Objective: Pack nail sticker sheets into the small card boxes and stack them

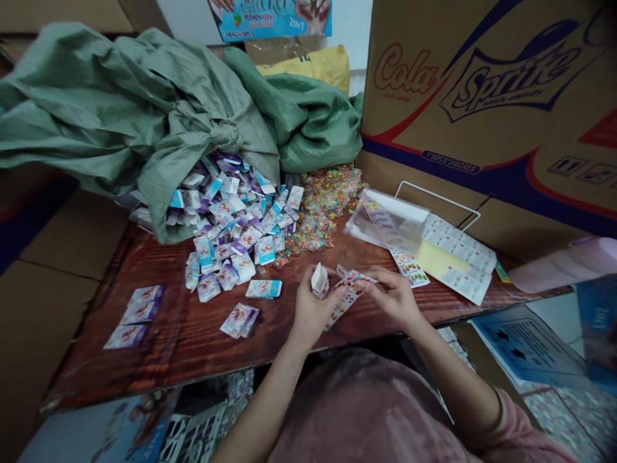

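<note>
My left hand (pixel 311 312) is closed around a small white cardboard box (pixel 319 281) whose top stands open. Its thumb also presses on a sheet of colourful stickers (pixel 348 294). With thumb and fingers together, my right hand (pixel 393 297) pinches the upper right end of that sheet. Left of my hands, a blue-and-white small box (pixel 263 289) lies flat on the wooden table (pixel 289 350). Close by are a few stacked purple small boxes (pixel 240 320).
A green sack (pixel 202 96) spills a heap of small boxes (pixel 236 225). Beside it lie many tiny candy packets (pixel 321 212). To the right are a plastic sleeve (pixel 385 222), printed sheets (pixel 456 260) and a pink bottle (pixel 566 263). A large carton (pixel 491 128) stands behind.
</note>
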Available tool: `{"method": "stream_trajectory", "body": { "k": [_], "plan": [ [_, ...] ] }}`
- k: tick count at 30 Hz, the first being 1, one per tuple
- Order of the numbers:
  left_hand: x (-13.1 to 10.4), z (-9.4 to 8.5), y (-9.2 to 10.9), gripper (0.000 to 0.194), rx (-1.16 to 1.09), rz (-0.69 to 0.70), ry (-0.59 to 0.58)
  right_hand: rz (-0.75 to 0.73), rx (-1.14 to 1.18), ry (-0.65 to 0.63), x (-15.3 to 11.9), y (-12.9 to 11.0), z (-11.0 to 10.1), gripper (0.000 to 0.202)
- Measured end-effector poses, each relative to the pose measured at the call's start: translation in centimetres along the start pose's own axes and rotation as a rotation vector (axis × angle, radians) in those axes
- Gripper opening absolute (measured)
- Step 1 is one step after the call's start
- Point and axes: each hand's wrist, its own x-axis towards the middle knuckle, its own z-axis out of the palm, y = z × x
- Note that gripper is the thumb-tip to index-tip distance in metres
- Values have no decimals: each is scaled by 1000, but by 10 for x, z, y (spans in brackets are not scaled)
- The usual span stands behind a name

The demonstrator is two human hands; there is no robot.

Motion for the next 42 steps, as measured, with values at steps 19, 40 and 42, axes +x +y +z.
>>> {"method": "stream_trajectory", "body": {
  "k": [19,40,42],
  "plan": [
    [-10,-4,-1,31,-45,-212,-49,-119,-170,185,-17,7,21,16],
    [-7,-18,1,27,-398,-565,150,-502,-579,-122,-36,0,34,47],
    [-6,-23,2,26,-420,-590,137,-541,-631,-121,-37,1,35,49]
  ]
}}
